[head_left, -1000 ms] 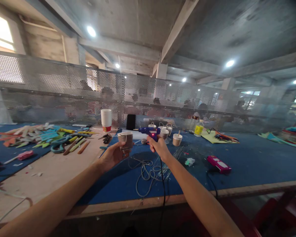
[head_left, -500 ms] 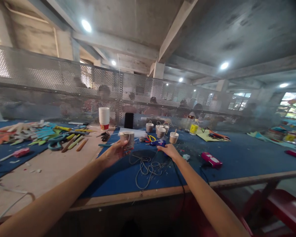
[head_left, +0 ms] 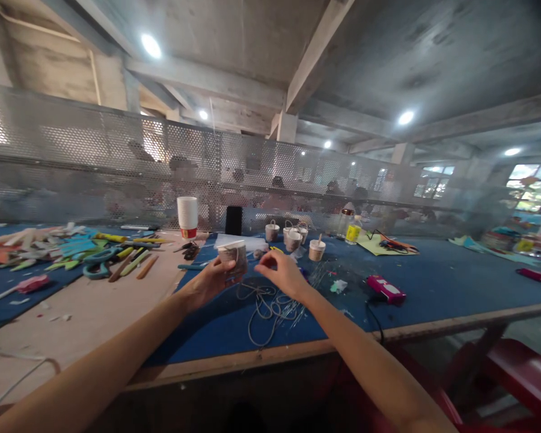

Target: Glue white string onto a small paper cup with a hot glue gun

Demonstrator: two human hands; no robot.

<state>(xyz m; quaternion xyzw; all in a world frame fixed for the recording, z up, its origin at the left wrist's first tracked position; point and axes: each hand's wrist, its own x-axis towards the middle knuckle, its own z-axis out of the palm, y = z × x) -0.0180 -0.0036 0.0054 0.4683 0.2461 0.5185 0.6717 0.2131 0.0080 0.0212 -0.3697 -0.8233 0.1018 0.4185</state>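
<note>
My left hand is closed around a small cup wrapped in grey cord, with a pale rim, raised above the blue table mat. Just to its right hovers my right hand, its fingers curved and slightly apart, with nothing visible between them. A bit of the blue glue gun shows behind my right wrist; the rest is hidden. Loose grey cord lies in loops below both hands. Several similar cups with cord handles stand behind, and another cup holds a stick.
On the left lie felt pieces, scissors and wooden-handled tools. A stack of white paper cups and a black phone stand at the back. Right are a yellow-labelled bottle and a magenta box.
My right hand has let go of the blue glue gun and moved left and up toward the cup. The cup stays in my left hand, turned slightly.
</note>
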